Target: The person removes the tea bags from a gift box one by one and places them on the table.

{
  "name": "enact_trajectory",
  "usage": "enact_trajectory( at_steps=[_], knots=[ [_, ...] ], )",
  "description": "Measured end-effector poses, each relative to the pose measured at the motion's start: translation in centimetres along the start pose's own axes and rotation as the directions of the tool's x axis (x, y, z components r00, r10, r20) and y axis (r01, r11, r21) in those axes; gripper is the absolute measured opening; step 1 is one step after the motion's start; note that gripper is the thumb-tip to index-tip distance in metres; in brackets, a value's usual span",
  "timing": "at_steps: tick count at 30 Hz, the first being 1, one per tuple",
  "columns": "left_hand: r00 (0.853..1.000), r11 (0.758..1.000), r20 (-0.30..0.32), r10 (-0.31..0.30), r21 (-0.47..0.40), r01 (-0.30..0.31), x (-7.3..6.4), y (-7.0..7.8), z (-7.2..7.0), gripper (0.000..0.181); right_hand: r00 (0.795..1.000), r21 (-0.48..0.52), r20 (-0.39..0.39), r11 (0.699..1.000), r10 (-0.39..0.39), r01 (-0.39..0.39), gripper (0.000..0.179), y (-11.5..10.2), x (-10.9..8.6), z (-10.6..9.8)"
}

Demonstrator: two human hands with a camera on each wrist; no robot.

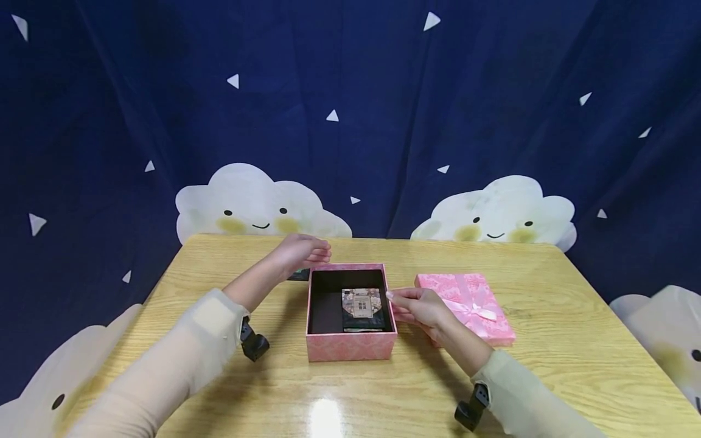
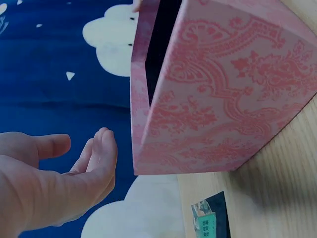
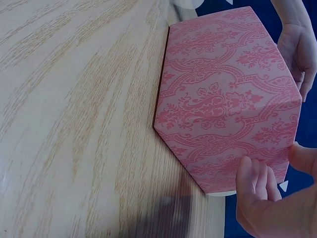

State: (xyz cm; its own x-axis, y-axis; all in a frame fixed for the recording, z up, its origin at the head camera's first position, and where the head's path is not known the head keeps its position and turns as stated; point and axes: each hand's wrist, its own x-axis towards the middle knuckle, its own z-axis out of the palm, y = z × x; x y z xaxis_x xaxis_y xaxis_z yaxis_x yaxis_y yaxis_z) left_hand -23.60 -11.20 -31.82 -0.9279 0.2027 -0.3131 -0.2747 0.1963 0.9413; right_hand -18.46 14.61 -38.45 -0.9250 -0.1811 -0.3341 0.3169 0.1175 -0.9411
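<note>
A pink patterned gift box [image 1: 350, 348] with a black inside stands lidless on the table. Within it lies a dark packet with a floral print and a pale label [image 1: 362, 309], toward the box's right side. My right hand [image 1: 421, 309] pinches the box's right rim, thumb over the edge and fingers against the outer wall [image 3: 218, 104]. Above the far left corner of the box is my left hand [image 1: 303, 250], holding nothing, its fingers loosely bent. A second dark packet with a green label [image 2: 205, 225] lies on the table beside the box, partly behind the left hand in the head view.
To the right of the box rests its pink lid [image 1: 446, 286] with a ribbon bow, partly covered by my right hand and wrist. The wooden table [image 1: 569, 365] ends at a dark blue curtain [image 1: 350, 152] printed with clouds and white triangles.
</note>
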Motion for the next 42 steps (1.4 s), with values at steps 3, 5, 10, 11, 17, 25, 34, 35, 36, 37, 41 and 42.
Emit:
enact_trajectory(
  at_steps=[3, 5, 10, 11, 17, 25, 34, 35, 36, 37, 41, 42],
  knots=[
    [1.000, 1.000, 0.023, -0.011, 0.004, 0.010, -0.2, 0.3, 0.5, 0.037, 1.000, -0.007, -0.006, 1.000, 0.002, -0.002, 0.041, 0.0, 0.0, 0.1],
    [0.999, 1.000, 0.030, -0.025, 0.006, 0.025, -0.4, 0.4, 1.0, 0.035, 1.000, -0.005, -0.007, 1.000, -0.003, 0.003, 0.040, 0.0, 0.1, 0.1],
    [0.998, 0.995, 0.051, -0.045, 0.090, 0.040, -1.0, 0.4, 2.4, 0.035, 1.000, 0.027, 0.015, 0.999, -0.025, 0.024, 0.039, -0.1, 0.2, 0.0],
    [0.997, 0.993, 0.054, -0.047, 0.111, 0.040, -1.1, 0.4, 2.7, 0.035, 0.999, 0.031, 0.018, 0.999, -0.027, 0.026, 0.039, 0.0, 0.2, 0.0],
    [0.994, 0.982, 0.048, -0.100, 0.165, 0.091, -1.4, 0.0, 4.0, 0.037, 1.000, 0.033, 0.012, 0.999, -0.006, 0.006, 0.036, 0.2, 0.2, -0.2],
    [0.977, 0.965, 0.031, -0.210, 0.169, 0.202, -1.0, -0.7, 4.8, 0.039, 1.000, 0.038, 0.022, 0.999, 0.003, -0.004, 0.036, 0.1, 0.3, -0.2],
    [0.927, 0.935, 0.124, -0.353, 0.085, 0.344, -0.2, -1.6, 5.7, 0.050, 1.000, 0.025, 0.017, 1.000, 0.016, -0.017, 0.036, -0.1, 0.4, -0.3],
    [0.923, 0.932, 0.126, -0.362, 0.071, 0.356, -0.1, -1.6, 5.7, 0.050, 1.000, 0.017, 0.018, 1.000, 0.016, -0.016, 0.036, -0.1, 0.4, -0.3],
    [0.920, 0.929, 0.126, -0.371, 0.055, 0.366, -0.1, -1.6, 5.8, 0.051, 1.000, 0.011, 0.018, 1.000, 0.015, -0.015, 0.037, -0.1, 0.4, -0.3],
    [0.918, 0.926, 0.120, -0.378, 0.041, 0.376, -0.1, -1.6, 5.9, 0.052, 1.000, 0.006, 0.017, 1.000, 0.016, -0.016, 0.037, -0.1, 0.4, -0.2],
    [0.918, 0.919, 0.046, -0.394, 0.020, 0.394, -0.2, -1.6, 6.3, 0.053, 1.000, 0.003, 0.003, 1.000, 0.016, -0.016, 0.037, 0.0, 0.4, -0.2],
    [0.916, 0.916, 0.033, -0.400, 0.022, 0.400, -0.2, -1.6, 6.4, 0.053, 1.000, 0.010, 0.000, 1.000, 0.018, -0.018, 0.037, 0.0, 0.4, -0.2]
  ],
)
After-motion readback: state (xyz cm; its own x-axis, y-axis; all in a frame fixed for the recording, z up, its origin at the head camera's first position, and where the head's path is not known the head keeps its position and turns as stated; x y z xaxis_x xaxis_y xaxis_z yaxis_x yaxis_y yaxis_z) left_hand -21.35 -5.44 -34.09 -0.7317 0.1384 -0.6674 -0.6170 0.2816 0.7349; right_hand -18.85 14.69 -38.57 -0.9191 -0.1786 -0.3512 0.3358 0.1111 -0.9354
